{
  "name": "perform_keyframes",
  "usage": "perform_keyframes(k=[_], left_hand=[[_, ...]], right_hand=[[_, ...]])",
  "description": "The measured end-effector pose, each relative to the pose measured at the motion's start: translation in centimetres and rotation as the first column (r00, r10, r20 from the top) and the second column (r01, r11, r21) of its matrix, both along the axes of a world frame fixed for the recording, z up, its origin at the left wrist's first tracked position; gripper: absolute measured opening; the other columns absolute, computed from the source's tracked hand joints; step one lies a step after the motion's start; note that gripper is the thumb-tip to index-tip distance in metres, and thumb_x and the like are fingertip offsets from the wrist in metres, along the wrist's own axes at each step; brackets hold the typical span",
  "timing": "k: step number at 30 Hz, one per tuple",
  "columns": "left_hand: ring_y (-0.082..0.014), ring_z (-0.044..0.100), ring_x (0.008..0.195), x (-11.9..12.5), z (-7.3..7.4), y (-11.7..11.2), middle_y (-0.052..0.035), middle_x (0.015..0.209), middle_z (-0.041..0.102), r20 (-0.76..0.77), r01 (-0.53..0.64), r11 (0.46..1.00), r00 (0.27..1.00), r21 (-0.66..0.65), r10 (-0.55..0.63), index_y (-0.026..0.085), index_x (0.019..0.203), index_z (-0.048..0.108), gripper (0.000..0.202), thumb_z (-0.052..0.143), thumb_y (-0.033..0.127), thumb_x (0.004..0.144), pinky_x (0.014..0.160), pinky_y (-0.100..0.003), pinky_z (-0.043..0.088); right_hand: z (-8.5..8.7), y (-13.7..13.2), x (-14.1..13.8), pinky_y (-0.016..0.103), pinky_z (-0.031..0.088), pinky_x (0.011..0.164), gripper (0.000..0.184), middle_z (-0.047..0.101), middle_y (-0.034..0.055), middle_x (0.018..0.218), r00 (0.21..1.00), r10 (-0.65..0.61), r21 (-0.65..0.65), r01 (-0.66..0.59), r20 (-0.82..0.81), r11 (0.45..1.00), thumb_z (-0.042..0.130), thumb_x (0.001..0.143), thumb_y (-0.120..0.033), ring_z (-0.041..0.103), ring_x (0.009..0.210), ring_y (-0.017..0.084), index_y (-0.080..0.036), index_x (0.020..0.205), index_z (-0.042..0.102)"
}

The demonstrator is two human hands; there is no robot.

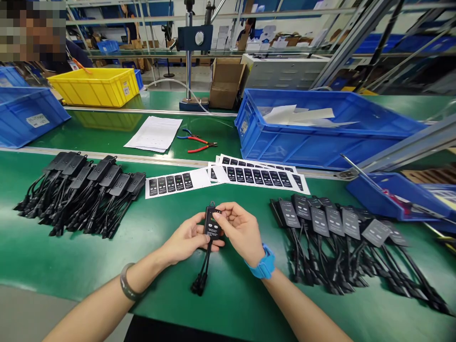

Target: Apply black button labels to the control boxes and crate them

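Observation:
A small black controller box (213, 227) with a printed label on its face and short black cables hanging toward me is held between both hands. My left hand (190, 237) grips it from the left side, thumb on the lower edge and fingers beneath. My right hand (240, 228) is closed at its upper right, with the thumb pressed on the label's face. Beyond the hands lie sheets of black labels (178, 183), partly used. To the left is a pile of black boxes (103, 168) without visible labels; on the right lie several labelled boxes (320, 221) with cables.
Pliers (199, 141) with red and blue handles lie beside white papers (155, 133). A big blue bin (320, 142) stands at the back right, a yellow bin (96, 88) at the back left. A small blue tray (384, 190) holds tools. A co-worker (64, 52) is at far left.

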State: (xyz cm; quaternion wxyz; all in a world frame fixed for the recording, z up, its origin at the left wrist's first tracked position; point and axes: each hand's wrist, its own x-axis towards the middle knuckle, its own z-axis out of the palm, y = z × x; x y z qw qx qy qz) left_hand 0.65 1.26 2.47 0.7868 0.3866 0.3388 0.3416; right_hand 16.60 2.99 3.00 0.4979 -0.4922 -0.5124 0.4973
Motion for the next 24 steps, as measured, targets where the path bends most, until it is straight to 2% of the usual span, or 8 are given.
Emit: perform_keyframes(k=[6, 13, 17, 24], left_hand=[[-0.0264, 0.071, 0.094, 0.2, -0.1, -0.1, -0.0105, 0.094, 0.071, -0.025, 0.007, 0.999, 1.0, 0.035, -0.006, 0.015, 0.128, 0.046, 0.058, 0.073, 0.028, 0.079, 0.084, -0.037, 0.055], [-0.0253, 0.071, 0.093, 0.2, -0.3, -0.3, -0.0106, 0.095, 0.07, -0.057, 0.013, 0.997, 0.998, 0.073, -0.009, 0.015, 0.131, 0.044, 0.058, 0.071, 0.027, 0.08, 0.085, -0.038, 0.055], [-0.0248, 0.071, 0.093, 0.3, -0.3, -0.4, -0.0107, 0.095, 0.071, -0.067, 0.017, 0.995, 0.998, 0.094, -0.01, 0.015, 0.129, 0.044, 0.055, 0.07, 0.026, 0.081, 0.085, -0.038, 0.055], [-0.0248, 0.072, 0.09, 0.2, -0.3, -0.3, -0.0103, 0.099, 0.071, 0.021, -0.01, 0.999, 1.0, 0.032, 0.01, 0.018, 0.12, 0.048, 0.051, 0.074, 0.024, 0.076, 0.082, -0.037, 0.056]], right_hand=[[-0.1, 0.1, -0.1, 0.022, 0.044, 0.048, 0.019, 0.057, -0.0026, 0.06, 0.998, -0.045, 0.022, 0.044, 0.045, 0.999, 0.072, 0.073, -0.033, 0.05, 0.051, 0.01, -0.017, 0.081, 0.065], [-0.3, 0.2, 0.1, 0.023, 0.042, 0.048, 0.02, 0.054, -0.0032, 0.059, 0.996, -0.042, 0.002, 0.042, 0.084, 0.999, 0.071, 0.073, -0.034, 0.048, 0.051, 0.01, -0.017, 0.08, 0.064], [-0.6, 0.1, 0.2, 0.023, 0.043, 0.049, 0.019, 0.051, -0.0048, 0.06, 0.99, -0.042, 0.04, 0.037, 0.131, 0.999, 0.07, 0.075, -0.033, 0.048, 0.052, 0.011, -0.018, 0.086, 0.063], [-0.7, 0.5, 1.0, 0.024, 0.043, 0.053, 0.03, 0.045, -0.0059, 0.066, 0.919, -0.054, 0.101, 0.015, 0.392, 0.995, 0.07, 0.077, -0.038, 0.044, 0.055, 0.011, -0.021, 0.099, 0.06]])
